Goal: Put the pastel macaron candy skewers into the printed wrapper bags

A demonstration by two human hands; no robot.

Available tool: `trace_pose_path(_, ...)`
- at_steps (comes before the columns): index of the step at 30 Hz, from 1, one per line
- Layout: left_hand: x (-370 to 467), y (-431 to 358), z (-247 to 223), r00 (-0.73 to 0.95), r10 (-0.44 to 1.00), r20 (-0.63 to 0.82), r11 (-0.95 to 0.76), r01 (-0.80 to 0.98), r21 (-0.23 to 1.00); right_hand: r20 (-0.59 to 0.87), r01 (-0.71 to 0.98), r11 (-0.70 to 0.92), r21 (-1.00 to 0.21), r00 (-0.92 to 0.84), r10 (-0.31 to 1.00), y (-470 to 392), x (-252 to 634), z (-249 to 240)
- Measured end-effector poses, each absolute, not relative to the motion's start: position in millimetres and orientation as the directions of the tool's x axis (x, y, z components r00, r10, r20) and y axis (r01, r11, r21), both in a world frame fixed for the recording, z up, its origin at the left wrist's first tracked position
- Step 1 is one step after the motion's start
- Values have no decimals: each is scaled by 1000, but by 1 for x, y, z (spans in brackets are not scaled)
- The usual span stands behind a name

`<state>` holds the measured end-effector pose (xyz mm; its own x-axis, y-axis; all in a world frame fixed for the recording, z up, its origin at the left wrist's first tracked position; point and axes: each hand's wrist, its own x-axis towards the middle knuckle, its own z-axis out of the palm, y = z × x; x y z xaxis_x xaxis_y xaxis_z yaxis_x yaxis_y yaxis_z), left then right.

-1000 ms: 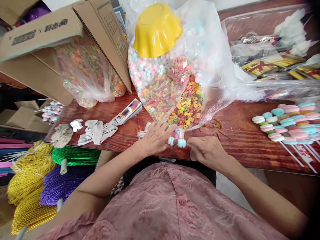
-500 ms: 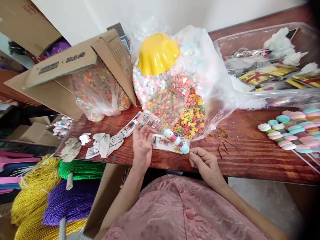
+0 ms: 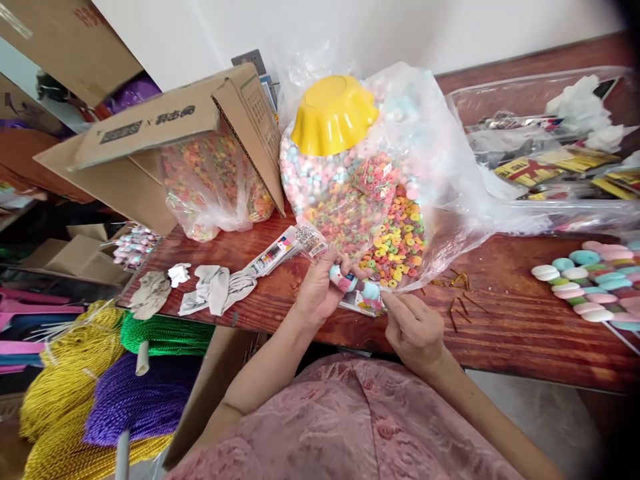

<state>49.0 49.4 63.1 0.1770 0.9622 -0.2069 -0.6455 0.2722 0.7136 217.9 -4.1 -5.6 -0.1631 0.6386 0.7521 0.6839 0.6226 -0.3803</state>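
A reddish-brown wooden table (image 3: 520, 343) is set against a pale wall (image 3: 350, 33), and at its front edge a candy skewer (image 3: 345, 280) of blue, white and pink pieces is held just above the top. It is gripped between the thumb and curled fingers of the left hand (image 3: 319, 290); the right hand (image 3: 415, 327) is loosely folded, its fingertips brought to the blue end, though whether the stick is pinched there cannot be told. Left of the hands, printed packets (image 3: 275, 255), pale gloves (image 3: 217, 288), a white scrap (image 3: 179, 274) and a crumpled beige cloth (image 3: 151, 293) are laid in a row. Behind, a yellow bowl (image 3: 334, 117) is rested upside down on bagged pastel candies (image 3: 315, 173), with ring candies (image 3: 400, 243) spread in front. A tilted carton (image 3: 205, 120) is filled with another bag of rings (image 3: 200, 170). To the right, golden ties (image 3: 459, 313) are scattered, pastel skewers (image 3: 595, 283) are stacked, and a clear tray (image 3: 560, 208) is loaded with yellow packets (image 3: 540, 167). Below the left end, yellow cords (image 3: 70, 367), green cords (image 3: 173, 333) and purple cords (image 3: 145, 397) are bundled.
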Motion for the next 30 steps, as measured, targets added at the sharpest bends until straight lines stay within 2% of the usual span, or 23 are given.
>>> trace_pose_path(1, 50, 49, 62, 169, 969, -178, 245, -638, 730, 704, 648, 606, -462, -147, 694, -3, 216, -5)
trace_pose_path(3, 48, 49, 59, 171, 979, -109, 193, -617, 763, 498, 469, 498, -729, -135, 857, -2, 211, -3)
trace_pose_path(5, 44, 50, 56, 200, 978, -65, 176, -611, 772, 191, 159, 226, -961, -212, 959, -4, 205, 1)
trace_pose_path(6, 42, 51, 53, 211, 976, -59, 180, -617, 766, 55, 3, 58, -998, -275, 960, -5, 202, 3)
trace_pose_path(8, 39, 52, 49, 208, 976, -68, 188, -635, 749, -97, -216, -192, -957, -387, 917, -7, 198, 8)
trace_pose_path(10, 40, 50, 46, 191, 979, -68, 177, -639, 749, -135, -268, -274, -923, -441, 887, -9, 195, 13)
trace_pose_path(12, 44, 48, 44, 188, 981, -51, 159, -616, 771, -125, -202, -228, -952, -423, 897, -9, 191, 16)
trace_pose_path(14, 50, 44, 45, 209, 977, -35, 153, -582, 798, -76, -101, -114, -988, -323, 943, -9, 186, 19)
trace_pose_path(18, 51, 41, 47, 234, 970, -65, 188, -555, 810, 124, 99, 133, -986, -99, 987, -7, 182, 17)
trace_pose_path(21, 39, 44, 49, 281, 956, -81, 229, -544, 807, 212, 180, 220, -959, -60, 975, -6, 187, 10)
trace_pose_path(24, 28, 51, 54, 236, 971, -34, 169, -581, 796, 263, 263, 268, -927, -54, 963, -8, 193, 0)
trace_pose_path(27, 25, 59, 62, 119, 991, -58, 122, -643, 757, 394, 413, 378, -829, -51, 918, -8, 196, -6)
trace_pose_path(30, 29, 65, 67, 43, 987, -155, 137, -732, 668, 570, 573, 518, -635, -104, 815, -6, 199, -8)
